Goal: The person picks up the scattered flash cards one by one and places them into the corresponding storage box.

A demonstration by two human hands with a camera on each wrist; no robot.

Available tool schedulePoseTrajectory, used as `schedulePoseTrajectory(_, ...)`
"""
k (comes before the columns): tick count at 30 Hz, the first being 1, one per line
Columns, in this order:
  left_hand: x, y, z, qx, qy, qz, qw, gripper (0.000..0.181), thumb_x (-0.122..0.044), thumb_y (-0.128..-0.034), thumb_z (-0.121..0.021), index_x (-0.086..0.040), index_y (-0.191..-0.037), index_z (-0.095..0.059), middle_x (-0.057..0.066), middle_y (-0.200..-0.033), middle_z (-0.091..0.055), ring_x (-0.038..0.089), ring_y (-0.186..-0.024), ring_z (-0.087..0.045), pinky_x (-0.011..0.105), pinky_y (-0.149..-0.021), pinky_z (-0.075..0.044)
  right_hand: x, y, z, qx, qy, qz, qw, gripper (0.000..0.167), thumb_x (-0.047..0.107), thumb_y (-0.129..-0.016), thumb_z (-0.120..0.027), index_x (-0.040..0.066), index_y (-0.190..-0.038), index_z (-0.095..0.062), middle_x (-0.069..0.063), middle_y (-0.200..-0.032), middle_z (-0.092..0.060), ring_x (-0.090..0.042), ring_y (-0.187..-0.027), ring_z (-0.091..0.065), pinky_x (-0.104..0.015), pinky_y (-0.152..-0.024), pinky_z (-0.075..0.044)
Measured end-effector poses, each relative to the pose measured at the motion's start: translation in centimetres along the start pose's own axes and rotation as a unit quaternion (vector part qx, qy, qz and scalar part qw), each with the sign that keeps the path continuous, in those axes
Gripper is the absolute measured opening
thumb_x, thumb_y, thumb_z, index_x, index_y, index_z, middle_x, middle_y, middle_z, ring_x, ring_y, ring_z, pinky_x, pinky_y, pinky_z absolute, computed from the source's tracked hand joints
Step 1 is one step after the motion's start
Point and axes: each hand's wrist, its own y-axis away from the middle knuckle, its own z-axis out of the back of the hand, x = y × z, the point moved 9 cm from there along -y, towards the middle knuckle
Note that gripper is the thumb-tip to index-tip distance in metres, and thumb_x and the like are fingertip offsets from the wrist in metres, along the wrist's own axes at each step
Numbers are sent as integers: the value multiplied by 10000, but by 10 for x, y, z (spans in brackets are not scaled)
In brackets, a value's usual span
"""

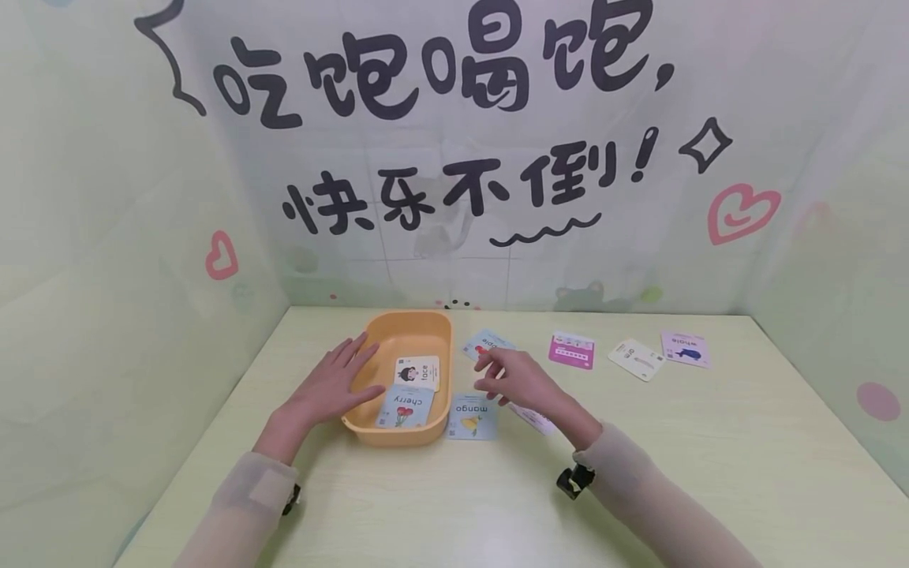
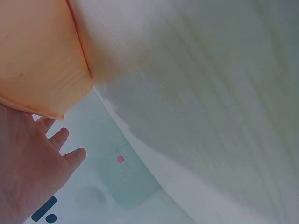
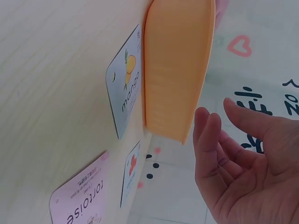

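My left hand (image 1: 330,384) rests on the left rim of an orange plastic basin (image 1: 445,371), fingers straight and spread. In the left wrist view, its fingertips (image 2: 77,157) show past the basin's edge. Inside the basin lie a "face" card (image 1: 426,371) and a "cherry" card (image 1: 415,402), overlapping. Just right of the basin hovers my right hand (image 1: 521,380), its fingers loosely bent with nothing between them and the thumb. Below it a "mango" card (image 3: 124,81) lies against the basin's side. A pink "tortoise" card (image 3: 81,196) is partly hidden under my right arm in the head view.
An "apple" card (image 1: 486,344) lies behind my right hand. Farther right on the pale wooden table (image 1: 710,457) are a magenta card (image 1: 571,351), a white card (image 1: 636,360) and a "whale" card (image 1: 686,349). A printed cloth (image 1: 440,268) hangs behind.
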Motion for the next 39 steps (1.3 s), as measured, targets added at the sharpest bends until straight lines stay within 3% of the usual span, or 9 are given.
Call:
schedulePoseTrajectory(11,0,-2,0,1,2,-18,10000,834,-577,-946,-540,-89,-1573,-286,169,-1670,-154,455,-1517,-154,641,-1218,-162,-26,12,17,-39,280,-127,9995,290,134,-904,-728,-6,-1146,-654,-76,-878,-670,-160,-715,-686,-288,-634,-597)
schedulePoseTrajectory(25,-1,-2,0,4,-23,-18,10000,834,-572,-946,-541,-89,-1575,-282,171,-1670,-154,458,-1516,-157,644,-1216,-166,-57,28,41,-242,778,-165,9965,254,125,-883,-742,-1,-1094,-675,-71,-893,-659,-153,-768,-609,-260,-667,-530)
schedulePoseTrajectory(32,0,-2,0,8,-43,-19,10000,835,-574,-946,-541,-86,-1574,-283,173,-1669,-156,459,-1515,-157,648,-1213,-168,-67,33,49,-403,1254,-221,9910,242,133,-864,-753,3,-1057,-686,-66,-891,-671,-177,-831,-624,-272,-685,-511)
schedulePoseTrajectory(39,-1,-1,0,3,-15,-17,10000,831,-559,-945,-550,-79,-1571,-288,180,-1666,-160,464,-1513,-160,650,-1212,-166,-79,35,52,-369,1923,-584,9789,423,218,-820,-804,-34,-1134,-675,-146,-1041,-688,-215,-883,-631,-371,-786,-559)
